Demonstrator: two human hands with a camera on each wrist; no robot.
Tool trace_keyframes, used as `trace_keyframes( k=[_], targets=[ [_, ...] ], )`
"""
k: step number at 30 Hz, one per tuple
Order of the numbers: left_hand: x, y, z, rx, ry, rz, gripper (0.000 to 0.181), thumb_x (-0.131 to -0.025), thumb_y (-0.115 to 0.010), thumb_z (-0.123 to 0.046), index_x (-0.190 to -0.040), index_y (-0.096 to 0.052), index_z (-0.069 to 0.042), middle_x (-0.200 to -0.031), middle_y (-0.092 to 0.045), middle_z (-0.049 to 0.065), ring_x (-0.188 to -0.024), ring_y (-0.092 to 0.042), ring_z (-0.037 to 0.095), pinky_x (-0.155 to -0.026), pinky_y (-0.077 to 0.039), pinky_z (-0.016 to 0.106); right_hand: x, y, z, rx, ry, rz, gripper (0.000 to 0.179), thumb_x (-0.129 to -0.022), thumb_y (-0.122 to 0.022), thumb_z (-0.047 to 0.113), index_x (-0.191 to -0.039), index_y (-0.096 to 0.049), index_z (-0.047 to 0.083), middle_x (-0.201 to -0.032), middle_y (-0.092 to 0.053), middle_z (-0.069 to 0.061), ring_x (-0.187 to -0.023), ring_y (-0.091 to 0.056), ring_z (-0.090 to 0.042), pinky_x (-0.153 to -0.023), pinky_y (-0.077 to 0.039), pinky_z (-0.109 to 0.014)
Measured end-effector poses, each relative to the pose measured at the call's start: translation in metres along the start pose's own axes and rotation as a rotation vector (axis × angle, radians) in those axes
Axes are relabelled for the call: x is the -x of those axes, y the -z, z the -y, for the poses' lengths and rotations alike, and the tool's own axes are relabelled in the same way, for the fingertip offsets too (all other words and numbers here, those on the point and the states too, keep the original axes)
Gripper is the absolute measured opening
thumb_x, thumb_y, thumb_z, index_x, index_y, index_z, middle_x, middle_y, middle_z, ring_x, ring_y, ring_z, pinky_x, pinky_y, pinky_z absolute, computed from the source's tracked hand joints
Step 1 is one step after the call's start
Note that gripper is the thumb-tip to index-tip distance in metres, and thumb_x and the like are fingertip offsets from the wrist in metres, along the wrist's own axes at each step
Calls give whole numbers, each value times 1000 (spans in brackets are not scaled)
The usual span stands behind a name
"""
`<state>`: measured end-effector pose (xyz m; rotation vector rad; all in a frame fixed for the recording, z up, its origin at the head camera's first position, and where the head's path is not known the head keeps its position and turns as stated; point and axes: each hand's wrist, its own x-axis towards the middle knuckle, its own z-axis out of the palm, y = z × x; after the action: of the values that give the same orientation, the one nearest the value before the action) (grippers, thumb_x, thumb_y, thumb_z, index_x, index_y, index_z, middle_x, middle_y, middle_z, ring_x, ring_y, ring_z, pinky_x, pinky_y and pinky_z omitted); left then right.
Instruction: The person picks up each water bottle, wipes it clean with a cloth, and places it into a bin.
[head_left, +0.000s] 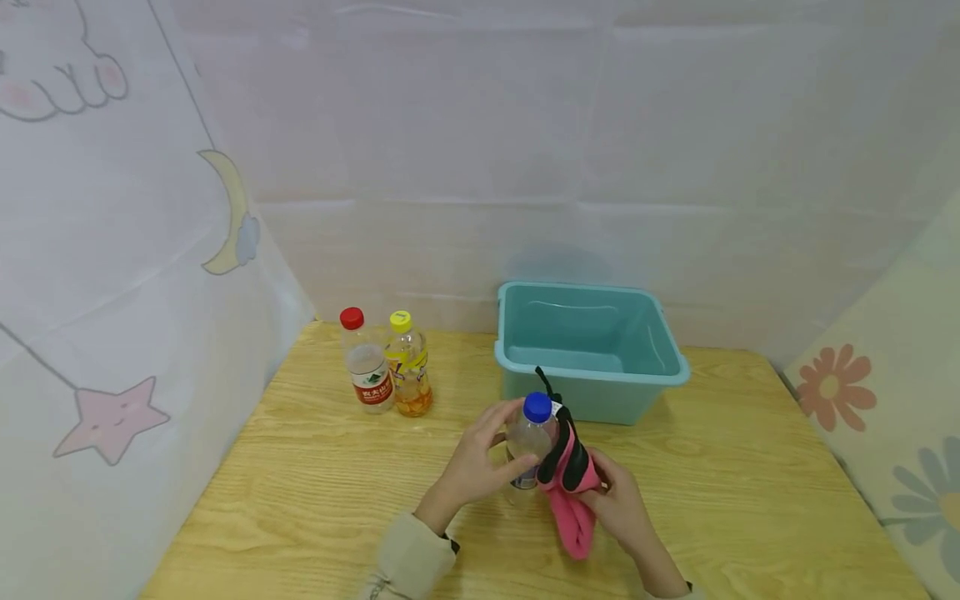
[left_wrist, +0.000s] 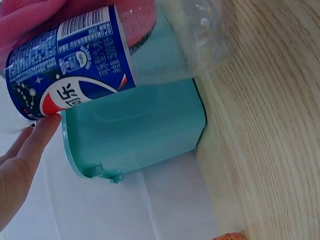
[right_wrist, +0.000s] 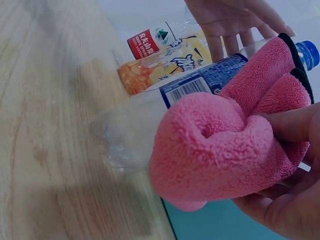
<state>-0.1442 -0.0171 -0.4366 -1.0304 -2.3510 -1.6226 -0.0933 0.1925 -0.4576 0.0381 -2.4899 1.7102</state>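
A clear plastic bottle [head_left: 527,440] with a blue cap and a blue cola label [left_wrist: 70,65] stands upright on the table in front of the bin. At its left side is my left hand [head_left: 480,454], thumb at the label and fingers straight and spread in the right wrist view. My right hand [head_left: 618,504] pinches a folded pink fuzzy cloth [right_wrist: 215,145] with black edging between thumb and fingers. The cloth [head_left: 573,517] is just right of the bottle and partly covers it in the right wrist view.
A teal plastic bin [head_left: 592,387] stands behind the hands, near the back wall. To the left, a red-capped water bottle [head_left: 367,367] and a yellow-capped bottle [head_left: 409,375] with some orange contents stand side by side. Printed cloth hangs around the wooden table [head_left: 300,500].
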Motion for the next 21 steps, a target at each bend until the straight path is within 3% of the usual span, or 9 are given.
trace_keyframes(
  k=[7,13,19,21],
  targets=[
    [-3,-6,2,-49,-29,-90,57,-83,-65,-36,-132,-43,-18,-126,-47,1,-109,-48,17,-77,-50,32,4,6,8,34,79,-10,48,-66,-61,-22,-109,-62,-1,-100,-64,-15,-83,-56,-4,-63,-50,-23],
    [-4,-5,1,-29,-21,-104,52,-84,-66,-31,-129,-47,-11,-120,-47,5,-103,-48,18,-77,-51,31,5,16,14,30,157,-55,45,-68,-62,-20,-110,-60,-6,-102,-62,-18,-88,-54,1,-64,-52,-23],
    [-5,-1,0,-28,-16,-66,53,-86,-62,-33,-130,-45,-10,-119,-47,7,-104,-48,19,-79,-50,31,4,23,17,-18,231,-83,45,-66,-63,-23,-109,-60,-7,-99,-60,13,-85,-55,-1,-60,-52,-23],
    [-4,0,1,-23,-15,-54,53,-87,-61,-34,-132,-44,-11,-119,-47,6,-105,-48,20,-79,-50,32,3,25,18,-38,254,-80,44,-67,-63,-22,-109,-59,-8,-99,-59,16,-85,-55,-1,-60,-52,-22]
  ],
)
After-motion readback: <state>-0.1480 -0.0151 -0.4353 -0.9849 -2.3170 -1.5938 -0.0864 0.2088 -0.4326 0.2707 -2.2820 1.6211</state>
